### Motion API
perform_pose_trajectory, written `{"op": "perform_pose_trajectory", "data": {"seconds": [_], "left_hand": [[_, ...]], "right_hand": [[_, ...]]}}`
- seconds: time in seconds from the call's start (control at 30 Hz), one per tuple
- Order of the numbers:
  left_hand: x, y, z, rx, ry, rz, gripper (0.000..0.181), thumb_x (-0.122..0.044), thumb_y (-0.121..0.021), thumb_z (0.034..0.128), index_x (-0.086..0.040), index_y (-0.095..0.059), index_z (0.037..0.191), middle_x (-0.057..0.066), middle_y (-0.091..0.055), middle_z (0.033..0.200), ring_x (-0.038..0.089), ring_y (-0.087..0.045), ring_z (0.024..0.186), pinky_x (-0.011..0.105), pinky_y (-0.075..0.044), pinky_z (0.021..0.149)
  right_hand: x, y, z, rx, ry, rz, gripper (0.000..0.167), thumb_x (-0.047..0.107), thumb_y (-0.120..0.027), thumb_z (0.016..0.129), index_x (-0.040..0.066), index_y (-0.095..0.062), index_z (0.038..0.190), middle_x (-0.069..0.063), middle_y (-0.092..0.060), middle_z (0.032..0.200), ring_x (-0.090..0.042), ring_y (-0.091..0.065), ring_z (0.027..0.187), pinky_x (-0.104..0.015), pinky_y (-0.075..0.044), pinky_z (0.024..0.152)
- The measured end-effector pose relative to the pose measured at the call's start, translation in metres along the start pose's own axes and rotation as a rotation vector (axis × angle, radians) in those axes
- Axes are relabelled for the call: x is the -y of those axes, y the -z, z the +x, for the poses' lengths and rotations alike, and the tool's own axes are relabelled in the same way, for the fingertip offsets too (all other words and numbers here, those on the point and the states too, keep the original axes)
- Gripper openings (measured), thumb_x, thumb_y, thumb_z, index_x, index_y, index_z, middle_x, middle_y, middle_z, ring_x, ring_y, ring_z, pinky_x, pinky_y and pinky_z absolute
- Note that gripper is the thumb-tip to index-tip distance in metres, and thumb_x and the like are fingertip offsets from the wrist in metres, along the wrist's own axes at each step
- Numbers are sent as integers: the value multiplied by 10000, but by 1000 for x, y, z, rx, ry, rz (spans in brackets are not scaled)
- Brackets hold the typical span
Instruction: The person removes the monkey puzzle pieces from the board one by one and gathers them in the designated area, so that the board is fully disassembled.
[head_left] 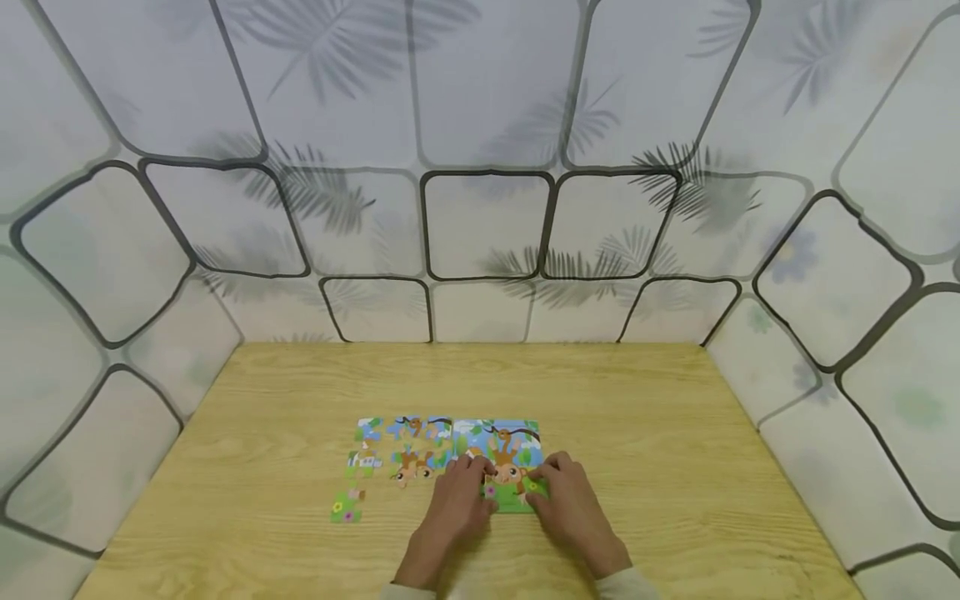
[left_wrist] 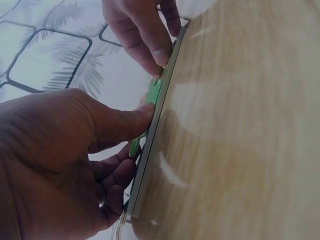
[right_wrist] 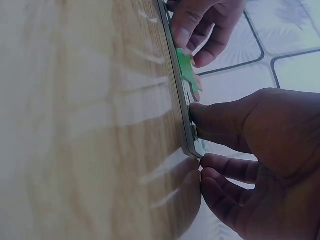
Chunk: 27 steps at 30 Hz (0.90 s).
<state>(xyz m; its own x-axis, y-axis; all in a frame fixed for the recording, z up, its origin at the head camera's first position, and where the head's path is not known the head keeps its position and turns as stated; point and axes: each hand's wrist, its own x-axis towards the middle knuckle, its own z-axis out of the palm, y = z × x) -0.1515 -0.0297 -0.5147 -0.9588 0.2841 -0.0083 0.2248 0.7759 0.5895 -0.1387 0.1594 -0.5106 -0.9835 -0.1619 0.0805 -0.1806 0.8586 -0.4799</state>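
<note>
A puzzle board (head_left: 517,507) with a monkey picture lies flat on the table between both hands. My left hand (head_left: 461,497) is over its left part, thumb and fingers pinching a green puzzle piece (left_wrist: 154,91) low at the front edge. That piece (right_wrist: 187,72) sticks up slightly from the board in the right wrist view. At the board's right front corner, my right hand (head_left: 567,500) grips the edge, thumb on the front side and fingers round the outer side. The left hand hides part of the picture.
Left of the board lie loose puzzle pieces (head_left: 411,467), some joined in clusters with monkey parts. A green piece with flowers (head_left: 345,507) is nearer the front left. The wooden table (head_left: 645,392) meets patterned cloth walls (head_left: 487,308) at the back and sides.
</note>
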Motion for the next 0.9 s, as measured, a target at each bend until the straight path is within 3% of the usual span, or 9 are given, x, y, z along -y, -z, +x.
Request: {"op": "perform_pose_trajectory", "data": {"seconds": [0.2,0.4,0.57,0.7,0.9], "left_hand": [[2,-3,1,-5,2,-27,283,-182,-701,840,-200,-552,1079,-48,-605,927,134,-508,843,372,-390,769],[5,4,0,-19,-37,-96,148,-183,-604,934,-182,-507,1046,24,-636,978,169,-564,852,386,-434,754],[14,20,-4,-22,-36,-166,148,-131,-559,950,-150,-497,1083,78,-620,999,172,-571,830,356,-470,688],[29,40,-16,-43,7,-200,176,-105,-554,946,-128,-521,1118,135,-622,1077,253,-610,926,428,-510,733],[54,64,-31,-101,72,-179,208,-93,-615,910,-137,-572,1109,154,-651,1082,238,-607,912,399,-508,734]], "right_hand": [[-1,1,2,-7,15,-1,212,218,-762,822,121,-714,1005,-29,-543,1058,-194,-505,951,-353,-469,778],[-3,1,5,-9,4,-4,218,219,-770,813,119,-722,1001,-58,-551,1076,-231,-519,974,-392,-474,810],[-4,0,5,1,-18,-2,214,224,-764,820,128,-724,1007,-63,-547,1089,-247,-518,998,-411,-472,827],[-4,-1,4,11,-18,2,219,224,-762,822,130,-725,1016,-55,-545,1080,-234,-510,983,-395,-465,809],[-3,0,2,25,-23,15,227,224,-758,827,123,-723,1027,-57,-544,1084,-239,-510,1000,-401,-468,822]]}}
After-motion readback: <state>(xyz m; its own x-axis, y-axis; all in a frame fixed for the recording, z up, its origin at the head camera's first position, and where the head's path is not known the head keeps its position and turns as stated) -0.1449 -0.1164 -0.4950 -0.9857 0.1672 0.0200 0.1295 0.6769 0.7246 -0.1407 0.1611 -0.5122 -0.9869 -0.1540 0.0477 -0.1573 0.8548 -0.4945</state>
